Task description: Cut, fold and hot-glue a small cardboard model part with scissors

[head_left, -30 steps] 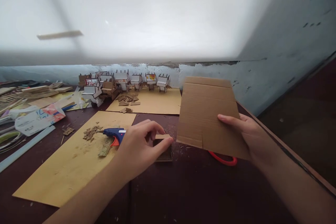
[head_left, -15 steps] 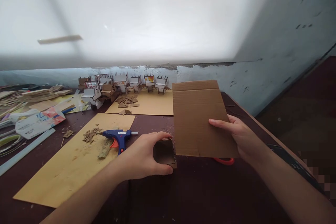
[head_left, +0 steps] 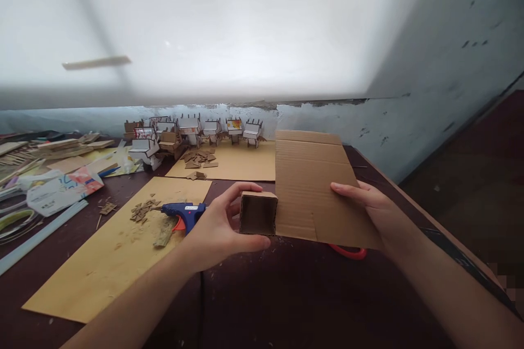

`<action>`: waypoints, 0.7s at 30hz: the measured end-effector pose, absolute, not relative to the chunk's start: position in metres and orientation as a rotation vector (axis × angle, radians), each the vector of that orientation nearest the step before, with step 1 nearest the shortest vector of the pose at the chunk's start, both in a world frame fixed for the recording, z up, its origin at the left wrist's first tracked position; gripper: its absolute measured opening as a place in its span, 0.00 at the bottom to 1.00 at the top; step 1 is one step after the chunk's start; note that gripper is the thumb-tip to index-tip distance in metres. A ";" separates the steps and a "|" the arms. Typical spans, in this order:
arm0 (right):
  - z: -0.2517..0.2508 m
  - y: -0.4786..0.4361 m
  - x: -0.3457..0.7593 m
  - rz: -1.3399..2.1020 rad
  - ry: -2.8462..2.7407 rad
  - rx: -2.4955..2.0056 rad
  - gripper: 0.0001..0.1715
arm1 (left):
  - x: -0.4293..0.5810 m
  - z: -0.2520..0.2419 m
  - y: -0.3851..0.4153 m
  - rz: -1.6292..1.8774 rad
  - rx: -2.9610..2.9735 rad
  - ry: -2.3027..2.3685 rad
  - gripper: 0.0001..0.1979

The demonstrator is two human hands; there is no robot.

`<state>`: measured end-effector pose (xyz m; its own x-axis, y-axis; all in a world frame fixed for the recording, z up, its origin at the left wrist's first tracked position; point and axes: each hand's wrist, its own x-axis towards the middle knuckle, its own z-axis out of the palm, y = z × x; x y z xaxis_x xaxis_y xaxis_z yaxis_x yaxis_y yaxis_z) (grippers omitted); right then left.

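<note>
My left hand [head_left: 221,229] is closed on a small open-ended cardboard box [head_left: 258,214], fingers over its top and thumb beneath it. Its open end faces me and looks hollow. My right hand [head_left: 372,210] grips a flat sheet of brown corrugated cardboard [head_left: 313,185], thumb on the near face and the other fingers hidden behind. The sheet is held upright, slightly tilted, with its left edge right at the box's right side; whether they touch I cannot tell. Part of a red handle [head_left: 352,252] shows below the sheet.
A blue glue gun [head_left: 184,212] lies on a yellow board [head_left: 82,267] beside cardboard scraps [head_left: 143,210]. Several small cardboard models [head_left: 190,130] stand along the wall. Wood strips, a plastic bag [head_left: 61,192] and tape rolls [head_left: 16,224] crowd the left. A dark cord [head_left: 201,305] crosses the table.
My left hand has raised and turned the box so its open end faces me more squarely. The cardboard sheet has shifted slightly right and tilted, its left edge now at the box's side.
</note>
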<state>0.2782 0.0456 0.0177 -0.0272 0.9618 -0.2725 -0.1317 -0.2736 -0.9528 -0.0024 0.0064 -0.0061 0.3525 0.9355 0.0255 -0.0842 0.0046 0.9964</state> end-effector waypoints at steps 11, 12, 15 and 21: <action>0.012 0.041 0.272 1.482 -0.994 -1.300 0.21 | 0.002 -0.009 0.005 1.032 1.007 0.770 0.51; 0.012 0.040 0.271 1.477 -0.990 -1.300 0.20 | 0.002 -0.009 0.005 1.043 1.009 0.771 0.50; 0.013 0.039 0.269 1.454 -1.001 -1.321 0.20 | 0.002 -0.009 0.005 1.076 1.045 0.783 0.49; 0.016 0.038 0.266 1.492 -0.978 -1.297 0.20 | 0.003 -0.008 0.003 1.086 1.074 0.827 0.51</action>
